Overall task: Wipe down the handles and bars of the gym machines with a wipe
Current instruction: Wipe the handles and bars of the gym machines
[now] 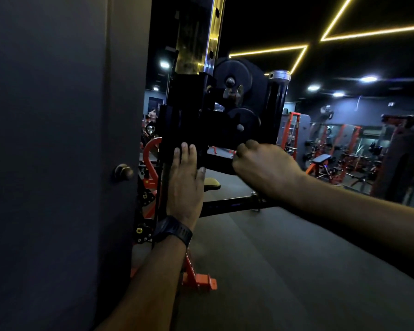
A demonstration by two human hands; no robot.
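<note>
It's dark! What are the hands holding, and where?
Right hand seems to grip the pulley carriage by its bottom edge; left hand presses flat on it.

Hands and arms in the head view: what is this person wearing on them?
The left hand and right hand are bare, no gloves, and no sleeves reach into view. A dark wristwatch with a ribbed strap sits on the left wrist. No rings show, though the picture is dim.

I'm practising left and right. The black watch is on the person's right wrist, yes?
Not quite. The head view shows the black watch on the left wrist. That left hand lies flat against the black pulley carriage.
</note>
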